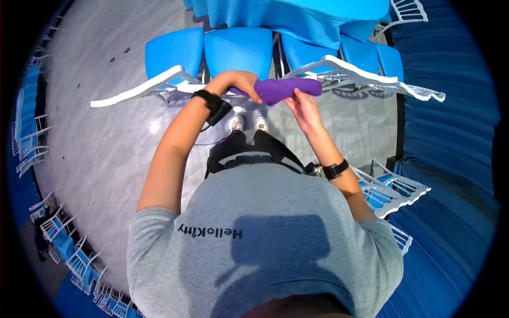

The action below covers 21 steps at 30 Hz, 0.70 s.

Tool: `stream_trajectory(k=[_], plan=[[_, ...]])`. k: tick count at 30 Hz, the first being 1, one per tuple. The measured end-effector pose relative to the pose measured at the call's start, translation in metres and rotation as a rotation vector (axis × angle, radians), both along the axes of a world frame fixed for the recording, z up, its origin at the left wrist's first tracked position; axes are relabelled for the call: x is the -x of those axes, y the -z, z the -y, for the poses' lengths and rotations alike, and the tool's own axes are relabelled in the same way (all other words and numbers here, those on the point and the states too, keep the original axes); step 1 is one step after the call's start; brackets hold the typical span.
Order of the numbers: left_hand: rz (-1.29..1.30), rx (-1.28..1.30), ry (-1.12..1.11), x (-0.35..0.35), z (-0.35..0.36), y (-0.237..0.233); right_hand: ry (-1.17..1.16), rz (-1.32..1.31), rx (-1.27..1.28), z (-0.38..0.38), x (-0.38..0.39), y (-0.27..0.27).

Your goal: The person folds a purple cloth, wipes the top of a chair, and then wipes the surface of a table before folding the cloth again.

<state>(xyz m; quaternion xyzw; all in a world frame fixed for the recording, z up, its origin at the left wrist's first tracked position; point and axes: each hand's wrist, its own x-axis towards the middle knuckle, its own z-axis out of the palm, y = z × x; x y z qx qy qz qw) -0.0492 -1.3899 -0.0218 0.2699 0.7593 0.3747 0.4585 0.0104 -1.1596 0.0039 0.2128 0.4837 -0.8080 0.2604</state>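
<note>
A purple cloth (281,91), folded or rolled into a long narrow bundle, is held in front of me at the level of the chair backs. My left hand (245,85) is closed around its left end, and a bit of purple shows below that wrist. On the right, my right hand (304,107) pinches the lower edge of the bundle between thumb and fingers. Just beyond both hands stand white-framed chairs with blue seats (238,50). A white chair back (342,66) lies close behind the cloth's right end.
A table with a blue tablecloth (297,16) stands beyond the chairs. Blue drapery (440,122) runs along the right side, with more white chairs (389,191) near my right elbow. Rows of chairs (74,259) line the far left. The floor (106,138) is grey and marbled.
</note>
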Motion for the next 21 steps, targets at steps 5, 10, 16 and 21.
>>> stream_trajectory(k=[5, 10, 16, 21], plan=[[0.42, 0.158, -0.209, 0.003, -0.003, -0.001, -0.357, -0.587, -0.704, 0.011, -0.004, -0.01], [0.135, 0.042, -0.224, -0.001, -0.006, 0.0, -0.31, -1.355, -1.052, 0.016, 0.03, -0.023], [-0.413, 0.281, -0.508, -0.036, -0.014, -0.038, -1.123, -0.975, -1.231, 0.034, 0.071, 0.004], [-1.064, 0.122, -0.57, -0.081, -0.011, -0.011, -1.418, -0.763, -0.983, 0.055, 0.092, 0.003]])
